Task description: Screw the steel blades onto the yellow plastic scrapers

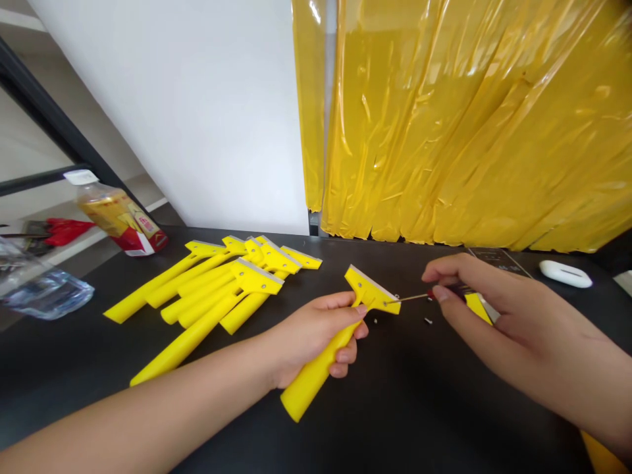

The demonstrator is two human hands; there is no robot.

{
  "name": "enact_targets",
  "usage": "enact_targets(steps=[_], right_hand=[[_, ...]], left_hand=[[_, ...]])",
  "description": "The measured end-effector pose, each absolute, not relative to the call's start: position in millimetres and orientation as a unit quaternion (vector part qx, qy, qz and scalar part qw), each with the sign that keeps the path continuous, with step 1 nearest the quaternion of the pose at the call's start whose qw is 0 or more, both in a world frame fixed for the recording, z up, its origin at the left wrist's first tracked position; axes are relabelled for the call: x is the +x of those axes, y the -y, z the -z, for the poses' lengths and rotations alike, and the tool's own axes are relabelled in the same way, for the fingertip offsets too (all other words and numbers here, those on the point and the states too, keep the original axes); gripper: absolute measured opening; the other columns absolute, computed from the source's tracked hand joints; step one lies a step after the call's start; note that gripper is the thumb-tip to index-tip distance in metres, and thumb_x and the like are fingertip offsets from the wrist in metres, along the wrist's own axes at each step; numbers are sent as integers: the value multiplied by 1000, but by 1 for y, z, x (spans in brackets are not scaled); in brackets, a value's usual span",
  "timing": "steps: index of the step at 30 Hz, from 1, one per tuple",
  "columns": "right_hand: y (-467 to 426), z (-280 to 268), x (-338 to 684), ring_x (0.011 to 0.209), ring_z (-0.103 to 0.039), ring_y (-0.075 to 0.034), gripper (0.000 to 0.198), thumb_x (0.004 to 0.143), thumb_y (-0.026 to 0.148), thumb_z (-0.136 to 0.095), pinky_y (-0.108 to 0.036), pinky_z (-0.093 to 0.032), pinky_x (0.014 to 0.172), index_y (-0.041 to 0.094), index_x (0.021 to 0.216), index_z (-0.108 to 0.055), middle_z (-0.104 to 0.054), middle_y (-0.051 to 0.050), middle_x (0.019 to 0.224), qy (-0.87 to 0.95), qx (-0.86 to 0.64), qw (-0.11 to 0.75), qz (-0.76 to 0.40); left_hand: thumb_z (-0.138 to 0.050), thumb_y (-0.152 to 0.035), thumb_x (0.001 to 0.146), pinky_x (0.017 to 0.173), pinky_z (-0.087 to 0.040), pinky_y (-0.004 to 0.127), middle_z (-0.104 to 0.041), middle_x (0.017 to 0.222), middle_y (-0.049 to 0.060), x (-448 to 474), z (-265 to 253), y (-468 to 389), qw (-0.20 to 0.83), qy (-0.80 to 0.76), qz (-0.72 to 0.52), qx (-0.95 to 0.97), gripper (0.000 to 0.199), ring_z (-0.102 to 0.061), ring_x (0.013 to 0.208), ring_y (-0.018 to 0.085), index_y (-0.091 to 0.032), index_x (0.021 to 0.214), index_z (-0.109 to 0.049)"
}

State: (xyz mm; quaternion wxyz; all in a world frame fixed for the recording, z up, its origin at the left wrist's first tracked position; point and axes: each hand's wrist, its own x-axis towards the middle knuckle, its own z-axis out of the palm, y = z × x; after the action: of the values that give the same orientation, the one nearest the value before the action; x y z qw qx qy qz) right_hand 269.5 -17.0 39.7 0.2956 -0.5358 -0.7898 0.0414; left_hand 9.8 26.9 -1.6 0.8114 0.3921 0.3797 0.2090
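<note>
My left hand point(326, 336) is closed round the handle of a yellow scraper point(309, 385), whose head with a metal blade edge points up and away from me. In my right hand point(498, 316) is a screwdriver point(413, 299), pinched between thumb and fingers. Its thin shaft reaches left, and the tip meets a screw on the right side of the scraper head. Most of the screwdriver's handle is hidden by the hand. Beneath the tool, a small screw point(428, 321) lies on the black table, and a tiny metal piece point(375, 321) rests near the scraper.
Several yellow scrapers point(197, 329) lie in an overlapping pile to the left. A drink bottle point(121, 217) stands behind them, near a clear plastic container point(49, 286). At the right sits a white case point(565, 273). Yellow plastic sheeting point(444, 131) hangs behind the table.
</note>
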Motion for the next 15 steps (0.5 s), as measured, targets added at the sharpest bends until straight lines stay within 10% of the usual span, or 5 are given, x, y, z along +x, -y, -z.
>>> enact_targets(steps=[15], right_hand=[[16, -36, 260, 86, -75, -19, 11, 111, 28, -52, -32, -54, 72, 27, 116, -62, -76, -2, 99, 816, -485, 312, -22]], left_hand=[[-72, -38, 101, 46, -31, 19, -54, 89, -3, 11, -1, -25, 810, -373, -187, 411, 20, -41, 50, 3, -23, 107, -61]])
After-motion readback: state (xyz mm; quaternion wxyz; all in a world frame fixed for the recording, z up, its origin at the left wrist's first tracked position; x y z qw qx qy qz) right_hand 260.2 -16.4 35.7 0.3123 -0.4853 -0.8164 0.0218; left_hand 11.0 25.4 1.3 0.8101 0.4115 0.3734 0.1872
